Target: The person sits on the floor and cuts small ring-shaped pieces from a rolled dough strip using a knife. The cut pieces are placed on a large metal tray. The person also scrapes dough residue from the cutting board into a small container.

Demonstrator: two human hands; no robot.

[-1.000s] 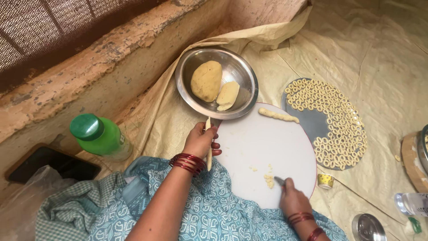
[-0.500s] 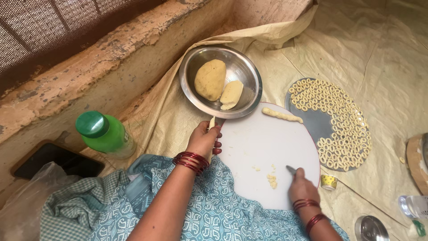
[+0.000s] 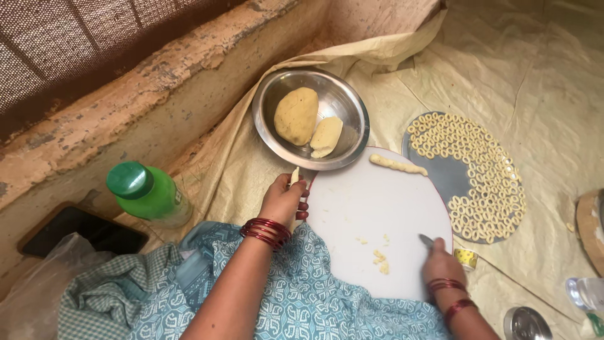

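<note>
My left hand (image 3: 284, 198) grips a thin strip of pale dough (image 3: 294, 176) at the left edge of a round white board (image 3: 371, 208). My right hand (image 3: 441, 264) holds a small knife (image 3: 426, 240) by the board's right edge, blade pointing up-left. Small dough crumbs (image 3: 380, 259) lie on the board near it. A short dough rope (image 3: 397, 165) rests at the board's far edge. Just beyond stands a steel bowl (image 3: 269, 110) with a round dough ball (image 3: 296, 115) and a cut dough piece (image 3: 327, 135).
A grey round plate (image 3: 440, 176) covered with several small dough rings sits to the right. A green-capped bottle (image 3: 146, 192) lies on the left by a clay ledge. A small yellow cup (image 3: 466, 257), a steel lid (image 3: 527, 323) and a clear bottle (image 3: 585, 293) are at the lower right.
The view has shifted slightly. My left hand stays at the board's left edge with the dough strip; my right hand with the knife has slid a little right and down, away from the crumbs.
</note>
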